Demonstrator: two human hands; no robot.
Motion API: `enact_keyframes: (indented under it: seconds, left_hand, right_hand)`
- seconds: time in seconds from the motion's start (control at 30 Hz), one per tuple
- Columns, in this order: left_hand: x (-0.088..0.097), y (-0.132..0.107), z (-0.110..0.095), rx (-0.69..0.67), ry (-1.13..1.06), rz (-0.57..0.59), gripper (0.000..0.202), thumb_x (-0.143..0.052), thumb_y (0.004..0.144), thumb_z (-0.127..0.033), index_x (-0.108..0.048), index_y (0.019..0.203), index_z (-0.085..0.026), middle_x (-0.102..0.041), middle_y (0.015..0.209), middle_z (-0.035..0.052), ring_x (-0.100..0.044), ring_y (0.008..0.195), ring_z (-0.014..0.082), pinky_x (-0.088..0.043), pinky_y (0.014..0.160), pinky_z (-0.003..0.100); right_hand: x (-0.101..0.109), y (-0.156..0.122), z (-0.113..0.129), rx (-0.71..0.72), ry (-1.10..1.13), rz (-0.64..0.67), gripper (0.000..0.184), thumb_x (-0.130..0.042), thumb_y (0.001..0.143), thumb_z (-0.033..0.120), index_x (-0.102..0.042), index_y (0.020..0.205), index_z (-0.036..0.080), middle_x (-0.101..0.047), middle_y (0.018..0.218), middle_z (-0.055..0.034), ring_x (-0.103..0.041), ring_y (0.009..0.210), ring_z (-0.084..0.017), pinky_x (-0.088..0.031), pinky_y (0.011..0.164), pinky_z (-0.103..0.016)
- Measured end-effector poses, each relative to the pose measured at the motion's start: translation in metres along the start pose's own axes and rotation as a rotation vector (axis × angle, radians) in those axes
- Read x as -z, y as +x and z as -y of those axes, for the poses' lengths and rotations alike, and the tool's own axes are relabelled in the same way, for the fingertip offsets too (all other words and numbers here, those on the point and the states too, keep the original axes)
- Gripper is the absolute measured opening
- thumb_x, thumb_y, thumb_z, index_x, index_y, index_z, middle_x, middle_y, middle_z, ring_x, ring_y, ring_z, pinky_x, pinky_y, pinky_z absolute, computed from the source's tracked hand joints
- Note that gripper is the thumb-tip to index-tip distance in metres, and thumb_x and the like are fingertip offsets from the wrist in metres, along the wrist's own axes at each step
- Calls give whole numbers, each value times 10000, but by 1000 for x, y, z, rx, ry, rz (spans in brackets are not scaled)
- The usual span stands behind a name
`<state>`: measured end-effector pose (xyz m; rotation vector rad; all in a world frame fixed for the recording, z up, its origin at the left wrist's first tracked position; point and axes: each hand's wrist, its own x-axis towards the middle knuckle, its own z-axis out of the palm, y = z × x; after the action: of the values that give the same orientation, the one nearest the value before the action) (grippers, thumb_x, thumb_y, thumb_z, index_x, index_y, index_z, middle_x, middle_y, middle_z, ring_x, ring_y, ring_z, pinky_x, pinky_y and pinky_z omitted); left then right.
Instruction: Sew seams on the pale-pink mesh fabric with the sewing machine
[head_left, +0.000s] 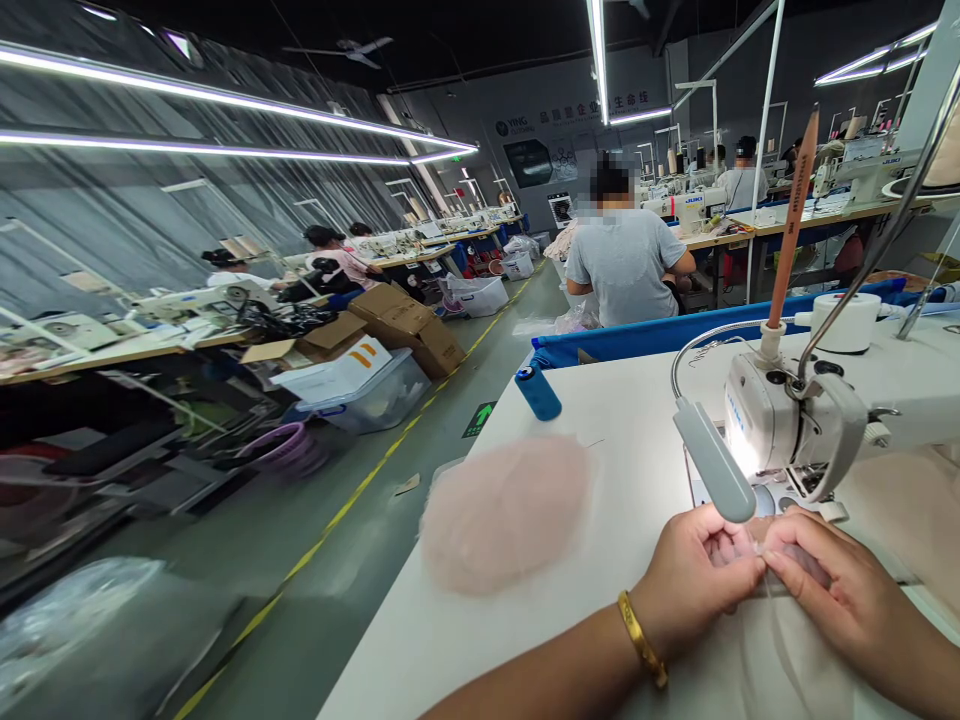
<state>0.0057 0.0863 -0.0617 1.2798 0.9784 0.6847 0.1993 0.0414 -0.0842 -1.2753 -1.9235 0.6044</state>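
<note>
Both my hands meet just in front of the sewing machine, thumbs almost touching. My left hand, with a gold bangle at the wrist, is closed on pale sheer fabric. Opposite it, my right hand pinches the same fabric, which hangs down below the fingers toward me. The machine's lit lamp partly covers the spot above my fingertips, and the needle is hard to make out. A rounded piece of pink sheer fabric lies flat on the white table to the left.
A blue thread spool stands at the table's far left corner. A pencil sticks up from the machine. Beyond, a person in a grey shirt sits at work. Cardboard boxes and a clear bin stand across the aisle.
</note>
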Motion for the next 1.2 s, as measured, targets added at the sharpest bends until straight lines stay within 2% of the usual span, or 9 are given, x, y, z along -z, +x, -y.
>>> enact_keyframes:
  seconds: [0.17,0.27,0.5,0.6,0.7,0.8,0.87,1.03,1.2]
  left_hand:
    - [1,1,1,-21,6,-19,305,-875,690,-337,-639,814,-187,-524,589,-72,-487,566,105,-382,549,220]
    - [2,0,1,-7,6,10,283,-853,717,-346,-632,789,-184,-533,586,-67,-489,555,103,-382,544,221]
    - [3,-2,1,-64,70,1,214,-801,746,-307,-627,742,-183,-565,615,-37,-535,602,124,-411,562,225]
    - [5,-3,4,-246,190,-46,122,-747,748,-232,-636,727,-187,-654,736,10,-609,713,158,-476,640,248]
    - [8,-5,8,-541,332,-46,60,-676,787,-156,-649,760,-201,-738,848,45,-670,800,182,-532,755,290]
    - [11,-8,10,-839,484,-49,89,-641,872,-139,-649,839,-221,-766,825,43,-703,773,178,-548,779,307]
    - [12,-11,9,-988,565,-80,106,-637,918,-140,-641,856,-226,-770,820,39,-707,734,162,-545,774,303]
    - [14,-16,6,-1161,681,-127,163,-653,976,-165,-614,829,-223,-765,795,23,-644,650,140,-501,730,294]
    - [14,-17,6,-1190,677,-169,138,-690,928,-119,-626,922,-241,-781,821,6,-641,685,147,-513,736,261]
  right_hand:
    - [0,-2,-1,-18,14,21,305,-398,1136,384,-580,916,275,-653,836,8,-625,756,-190,-507,732,-320]
    - [0,-2,-3,-23,9,24,297,-398,1137,381,-585,929,280,-666,852,6,-629,771,-193,-516,769,-332]
    - [0,-2,-1,26,-19,10,268,-417,1128,349,-575,924,276,-656,828,2,-642,753,-192,-536,731,-327]
    - [3,0,2,108,-45,-37,207,-453,1108,283,-575,942,277,-660,855,-4,-662,774,-186,-542,692,-304]
    - [8,1,4,312,-98,-113,140,-509,1052,178,-588,1010,286,-673,848,2,-664,740,-182,-540,675,-301]
    - [15,-1,4,498,-153,-130,231,-546,1002,117,-610,1140,290,-705,825,9,-656,680,-177,-546,657,-308]
    - [20,-4,4,555,-175,-94,338,-560,991,87,-616,1256,288,-722,832,15,-666,682,-166,-562,666,-289]
    - [33,-7,7,591,-167,47,461,-520,1027,68,-589,1421,297,-739,846,33,-693,701,-140,-581,722,-230]
    - [36,-9,8,595,-180,64,501,-500,1031,94,-578,1476,310,-759,852,31,-700,691,-151,-589,707,-245]
